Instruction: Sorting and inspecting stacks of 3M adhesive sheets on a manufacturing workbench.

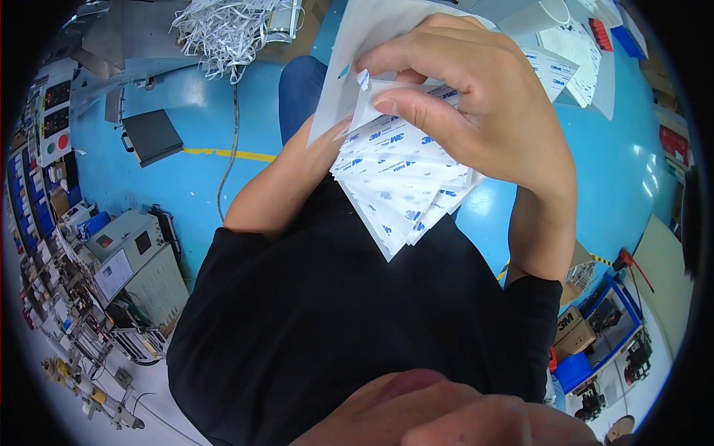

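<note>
Head view: fanned printed sheets [394, 141] just below right hand's thumb. Right hand [487, 78] narrow — thumb, forefinger around small corner flap [363, 79]; closed pinch, cannot tell. Left hand [336, 140] mostly behind sheets, grip cannot tell. Step seems separating corner — next move calls for steady stack, gentle lift.

Right hand [480, 82] curls, left hand [332, 139] mostly hidden

The right hand's back faces up. Its wrist [548, 167] bends, and the right arm [543, 234] slants down below it. The thumb [420, 109] points left, just under the bent first finger [405, 56], with their tips apart; whether they pinch is hard to tell. The left arm [271, 193] slants up to its hand.
</note>
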### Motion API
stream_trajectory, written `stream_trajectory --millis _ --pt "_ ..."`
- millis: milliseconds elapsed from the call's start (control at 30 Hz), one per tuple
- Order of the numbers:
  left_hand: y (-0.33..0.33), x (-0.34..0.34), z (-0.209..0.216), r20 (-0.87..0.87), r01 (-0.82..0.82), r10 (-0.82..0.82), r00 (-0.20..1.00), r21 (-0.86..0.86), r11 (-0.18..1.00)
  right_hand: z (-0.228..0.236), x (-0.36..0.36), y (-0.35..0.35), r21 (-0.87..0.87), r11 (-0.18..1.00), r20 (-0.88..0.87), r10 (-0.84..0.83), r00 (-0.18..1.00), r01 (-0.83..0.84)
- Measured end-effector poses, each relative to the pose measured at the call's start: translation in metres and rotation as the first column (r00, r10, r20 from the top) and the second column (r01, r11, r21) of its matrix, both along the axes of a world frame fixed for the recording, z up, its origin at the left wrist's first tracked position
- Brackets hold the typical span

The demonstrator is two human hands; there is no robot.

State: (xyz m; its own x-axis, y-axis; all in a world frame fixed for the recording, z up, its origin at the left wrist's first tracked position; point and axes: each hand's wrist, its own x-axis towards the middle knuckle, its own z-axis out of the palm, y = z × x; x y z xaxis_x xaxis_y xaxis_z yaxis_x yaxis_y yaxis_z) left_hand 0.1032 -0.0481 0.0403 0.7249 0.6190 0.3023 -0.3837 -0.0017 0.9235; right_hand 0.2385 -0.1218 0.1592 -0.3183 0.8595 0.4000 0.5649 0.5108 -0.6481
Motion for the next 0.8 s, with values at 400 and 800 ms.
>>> stream_trajectory --millis 400,800 --pt "-0.016 -0.005 -0.054 0.308 0.376 -0.237 0.921 -0.552 0.744 0.002 -0.001 0.001 -0.029 0.997 -0.045 0.063 0.997 -0.065" --pt "-0.019 -0.011 -0.023 0.378 0.416 -0.208 0.902 -0.89 0.186 -0.006 -0.003 -0.006 -0.073 0.996 -0.187 0.03 0.982 -0.044"
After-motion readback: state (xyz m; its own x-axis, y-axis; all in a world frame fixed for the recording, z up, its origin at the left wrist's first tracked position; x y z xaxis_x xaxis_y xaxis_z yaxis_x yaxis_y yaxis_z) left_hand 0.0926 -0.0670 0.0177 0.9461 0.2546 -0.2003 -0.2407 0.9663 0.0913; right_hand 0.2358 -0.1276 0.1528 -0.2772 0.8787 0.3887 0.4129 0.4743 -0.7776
